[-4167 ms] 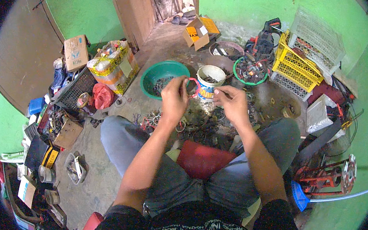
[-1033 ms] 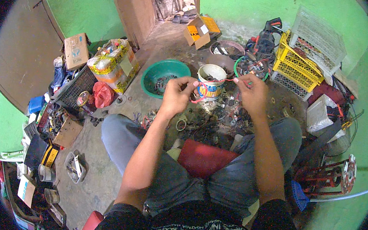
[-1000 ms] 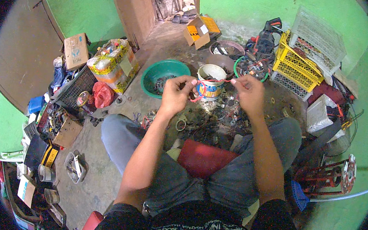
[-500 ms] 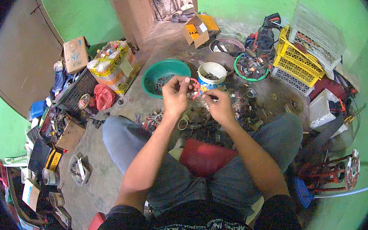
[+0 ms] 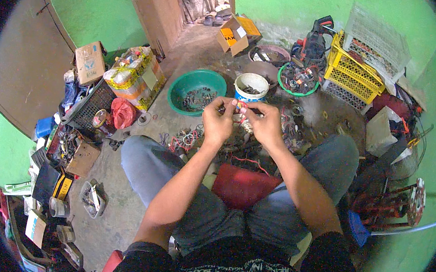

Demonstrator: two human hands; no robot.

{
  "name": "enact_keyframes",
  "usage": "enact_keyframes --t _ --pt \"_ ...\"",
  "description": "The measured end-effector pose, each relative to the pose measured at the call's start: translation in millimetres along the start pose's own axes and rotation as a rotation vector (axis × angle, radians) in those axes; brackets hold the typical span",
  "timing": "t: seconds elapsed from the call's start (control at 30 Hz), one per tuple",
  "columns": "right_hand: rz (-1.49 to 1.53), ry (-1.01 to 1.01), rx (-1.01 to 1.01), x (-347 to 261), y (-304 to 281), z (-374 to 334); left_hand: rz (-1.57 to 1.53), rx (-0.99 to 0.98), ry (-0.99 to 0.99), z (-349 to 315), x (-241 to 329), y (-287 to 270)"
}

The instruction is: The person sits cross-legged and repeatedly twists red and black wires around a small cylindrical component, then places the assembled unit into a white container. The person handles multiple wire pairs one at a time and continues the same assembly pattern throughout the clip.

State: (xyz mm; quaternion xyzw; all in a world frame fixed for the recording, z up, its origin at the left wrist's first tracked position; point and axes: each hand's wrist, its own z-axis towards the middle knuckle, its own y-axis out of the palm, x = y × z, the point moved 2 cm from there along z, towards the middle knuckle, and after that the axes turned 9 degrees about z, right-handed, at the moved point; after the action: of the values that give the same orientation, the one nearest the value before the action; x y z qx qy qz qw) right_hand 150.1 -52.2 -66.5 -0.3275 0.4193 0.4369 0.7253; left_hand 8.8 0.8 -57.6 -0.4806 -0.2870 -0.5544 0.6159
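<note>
The left hand (image 5: 218, 121) and right hand (image 5: 265, 124) meet, fingers pinched together on a thin red wire (image 5: 239, 107), mostly hidden, on the near side of a round white-and-blue plastic tub (image 5: 250, 80).

the thin red strand i pinch looks like plastic, its finish too small to tell (image 5: 241, 106). my faded blue-grey trousers (image 5: 148, 166) are matt cloth. on the rough, matt grey concrete floor (image 5: 117, 220), the round green basin (image 5: 177, 90) is smooth plastic; near its far edge, the brown-and-orange box (image 5: 235, 38) is matt cardboard; towards its left edge, the crumpled red bag (image 5: 124, 115) is glossy plastic.
</note>
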Motion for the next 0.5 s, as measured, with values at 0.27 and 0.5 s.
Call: enact_keyframes --t 0.27,0.5 --pt "0.739 0.593 -0.151 -7.2 -14.8 0.1 0.128 0.023 0.133 -1.2 13.9 -1.1" --pt "1.21 0.699 -0.279 -17.2 -15.3 -2.5 0.062 0.018 0.269 0.1 10.6 2.3"
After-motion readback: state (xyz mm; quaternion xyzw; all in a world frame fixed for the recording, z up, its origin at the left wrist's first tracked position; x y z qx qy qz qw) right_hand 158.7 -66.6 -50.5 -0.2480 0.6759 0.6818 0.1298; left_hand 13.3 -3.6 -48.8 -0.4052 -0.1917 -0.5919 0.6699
